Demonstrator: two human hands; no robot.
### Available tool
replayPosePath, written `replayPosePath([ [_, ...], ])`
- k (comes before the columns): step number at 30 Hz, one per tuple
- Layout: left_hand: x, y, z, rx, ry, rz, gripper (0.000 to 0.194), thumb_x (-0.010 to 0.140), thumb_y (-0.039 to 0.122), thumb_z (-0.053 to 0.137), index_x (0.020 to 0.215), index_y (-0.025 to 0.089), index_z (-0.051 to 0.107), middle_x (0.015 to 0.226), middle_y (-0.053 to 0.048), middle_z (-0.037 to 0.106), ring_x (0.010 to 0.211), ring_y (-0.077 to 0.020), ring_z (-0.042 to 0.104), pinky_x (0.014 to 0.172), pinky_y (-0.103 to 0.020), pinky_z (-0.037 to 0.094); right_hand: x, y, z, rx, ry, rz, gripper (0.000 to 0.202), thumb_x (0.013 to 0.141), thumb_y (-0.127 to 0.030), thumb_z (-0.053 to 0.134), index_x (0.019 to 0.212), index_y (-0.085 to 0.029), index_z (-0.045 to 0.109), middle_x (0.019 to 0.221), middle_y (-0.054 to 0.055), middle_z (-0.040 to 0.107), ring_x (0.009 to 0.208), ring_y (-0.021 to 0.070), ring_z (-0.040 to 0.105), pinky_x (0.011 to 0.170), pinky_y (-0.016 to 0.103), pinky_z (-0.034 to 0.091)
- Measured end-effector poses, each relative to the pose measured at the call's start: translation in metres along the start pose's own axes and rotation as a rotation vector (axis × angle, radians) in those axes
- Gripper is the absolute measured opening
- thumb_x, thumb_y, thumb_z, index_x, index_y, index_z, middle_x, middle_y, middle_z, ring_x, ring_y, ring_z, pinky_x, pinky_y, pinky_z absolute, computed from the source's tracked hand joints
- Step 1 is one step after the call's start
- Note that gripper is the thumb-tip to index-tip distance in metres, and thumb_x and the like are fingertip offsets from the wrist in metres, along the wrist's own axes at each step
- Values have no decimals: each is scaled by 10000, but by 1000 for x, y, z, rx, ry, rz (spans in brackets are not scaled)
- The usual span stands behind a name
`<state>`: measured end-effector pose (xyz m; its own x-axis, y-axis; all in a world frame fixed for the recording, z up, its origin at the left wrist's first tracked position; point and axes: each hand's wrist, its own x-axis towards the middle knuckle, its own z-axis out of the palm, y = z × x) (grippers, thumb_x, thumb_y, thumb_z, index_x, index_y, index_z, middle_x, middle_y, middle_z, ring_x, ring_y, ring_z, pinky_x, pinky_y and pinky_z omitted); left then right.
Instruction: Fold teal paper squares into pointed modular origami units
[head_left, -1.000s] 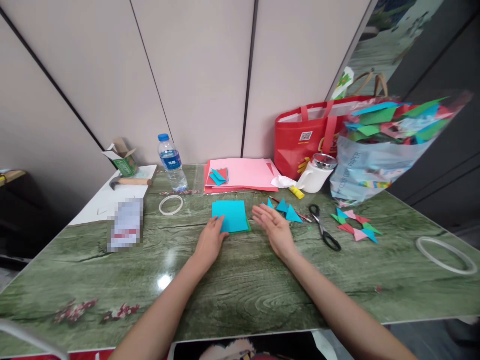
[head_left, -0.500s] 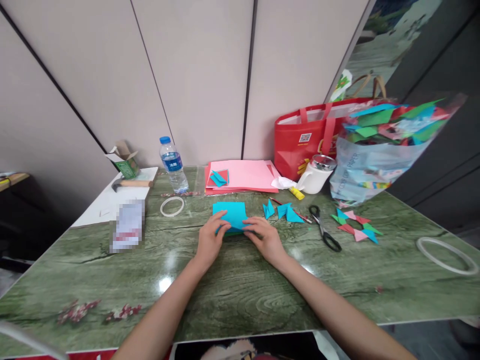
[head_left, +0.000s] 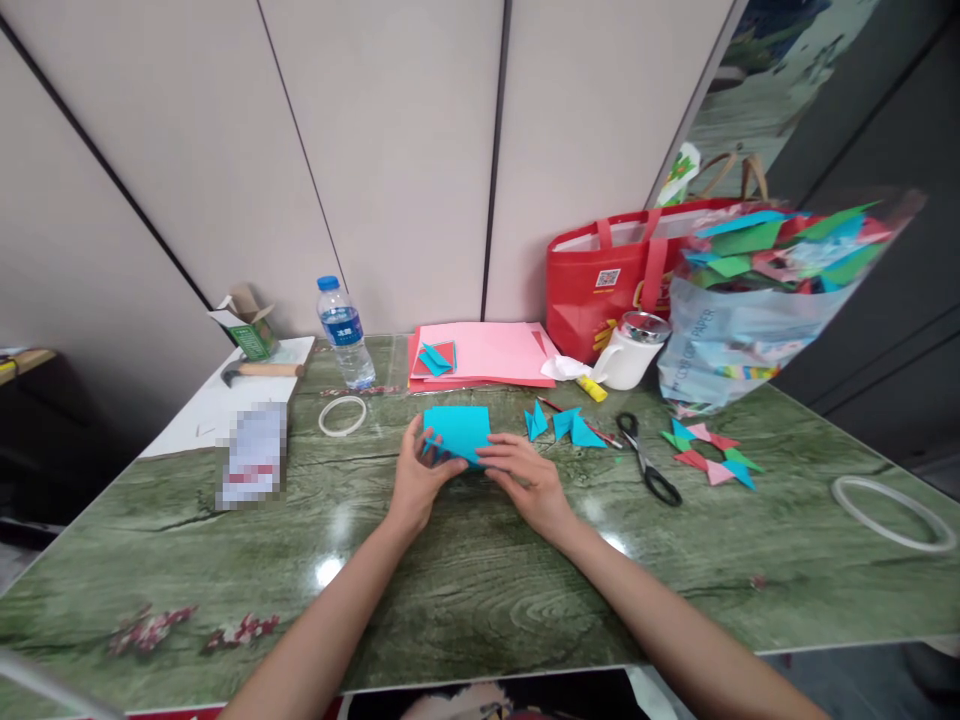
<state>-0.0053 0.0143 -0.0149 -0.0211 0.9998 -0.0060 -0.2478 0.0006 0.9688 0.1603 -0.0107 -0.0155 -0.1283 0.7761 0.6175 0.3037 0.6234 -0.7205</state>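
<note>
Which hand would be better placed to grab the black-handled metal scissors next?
Probably the right hand: the scissors lie to its right. The left hand is farther, beyond the blue square paper sheets.

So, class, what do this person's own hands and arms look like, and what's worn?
The left hand and right hand show no gloves or rings. The forearms have no visible sleeves or watch. Dark clothing shows at the bottom.

Bright blue paper [head_left: 459, 425] at centre, green wood-grain table [head_left: 480, 590] with red-and-white floral print [head_left: 244, 631] near left, pink sheets [head_left: 487, 345] at far centre, red bag [head_left: 577, 310] far right, white mug [head_left: 630, 362]
</note>
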Motion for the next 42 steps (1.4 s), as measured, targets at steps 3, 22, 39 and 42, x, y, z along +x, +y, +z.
replayPosePath([
  [3, -4, 8, 2, -100, -119, -70, 965, 501, 232, 763, 1309, 221, 236, 1111, -117, 561, 939, -215, 583, 793, -353, 486, 0, -2, 0, -36, -41, -26, 179, 767, -215, 572, 890, -291, 678, 1023, 21, 643, 1083, 220, 481, 940, 457, 358],
  [22, -5, 8, 4, 3, -89, -56, 579, 576, 289, 713, 1113, 187, 521, 915, -52, 592, 719, -171, 581, 568, -322, 553, -3, 7, 3, 8, 84, 297, 127, 717, -319, 596, 689, -198, 623, 904, 77, 625, 829, 215, 574, 624, 305, 459],
  [39, -2, 1, 0, 47, -105, -21, 330, 627, 354, 665, 892, 159, 644, 779, -20, 639, 642, -136, 560, 563, -245, 479, -6, 10, 3, 21, 117, 366, 234, 712, -335, 606, 913, -240, 678, 795, 26, 677, 545, 147, 523, 497, 264, 415],
  [42, -2, 2, 0, 105, -93, 22, 303, 649, 344, 649, 888, 157, 651, 765, -21, 636, 625, -128, 538, 546, -218, 449, -6, 10, 4, 38, 136, 387, 219, 699, -328, 619, 887, -243, 688, 791, 23, 689, 524, 149, 525, 483, 263, 407],
])
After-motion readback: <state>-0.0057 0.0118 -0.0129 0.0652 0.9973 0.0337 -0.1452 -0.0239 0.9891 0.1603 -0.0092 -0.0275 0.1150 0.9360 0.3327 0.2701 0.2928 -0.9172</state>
